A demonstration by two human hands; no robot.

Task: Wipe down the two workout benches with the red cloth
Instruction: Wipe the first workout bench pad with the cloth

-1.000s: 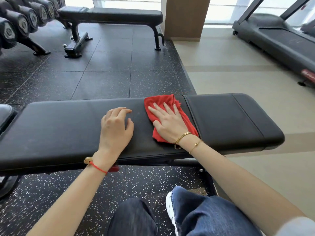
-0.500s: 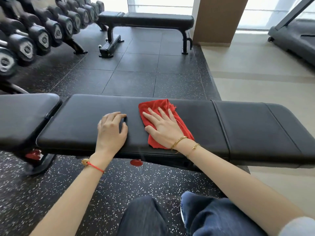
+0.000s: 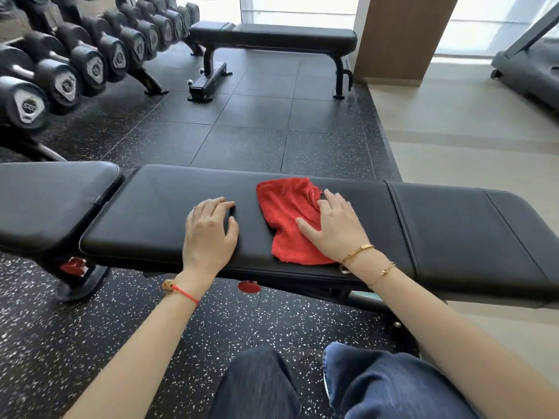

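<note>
A black padded workout bench (image 3: 157, 207) runs across in front of me. On its long pad lies the red cloth (image 3: 284, 213), partly spread and rumpled. My right hand (image 3: 335, 228) presses flat on the cloth's right part, fingers straight and pointing away from me. To the left of the cloth, my left hand (image 3: 208, 231) rests on the bare pad with its fingertips bent down against the surface, holding nothing. A second black bench (image 3: 290, 37) stands further back near the window.
A rack of black dumbbells (image 3: 75, 65) lines the left side. A brown pillar (image 3: 402, 34) rises at the back right, with a treadmill (image 3: 526, 68) beyond it. The bench's red adjustment knob (image 3: 248, 287) shows under the pad. My knees in jeans (image 3: 378, 385) are below.
The view swung left, showing more of the dumbbell rack. My right hand slid toward the cloth's right side, leaving more red cloth uncovered on the left. My left hand stayed on the pad.
</note>
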